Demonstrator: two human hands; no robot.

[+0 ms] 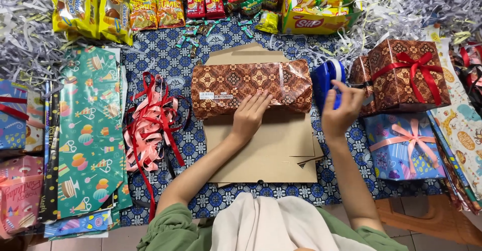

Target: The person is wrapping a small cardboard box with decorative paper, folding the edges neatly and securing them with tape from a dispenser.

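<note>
Our left hand [249, 114] lies flat, fingers spread narrow, palm down on the near edge of the wrapped box [251, 86]. It presses and grips nothing. The box is brown, batik-patterned, lying lengthwise on a stack of cardboard sheets [266, 153] at centre. A small white sticker sits on its front left.

Our right hand [341, 111] is up at the tape dispenser [327, 77], fingers curled on its blue body, thumb raised. The dispenser stands just beside the box's right end, touching or nearly so; we cannot tell which.

Right of the dispenser sits a brown gift [409, 72] tied with a red bow, with a smaller brown-wrapped one tucked against its left side. Below it is a blue gift [404, 148] with a pink bow. Wrapping rolls lie along the far right.

Left of the cardboard there is a tangle of red and pink ribbons [150, 125] on the blue patterned cloth [165, 55]. Further left are green party-print paper sheets [88, 130] and more sheets beside them.

At the top edge are snack packs [120, 12], small sweets, and a yellow carton [314, 10]. Shredded paper [25, 45] lies round the cloth's corners. Green sleeves and white cloth are at the bottom.
</note>
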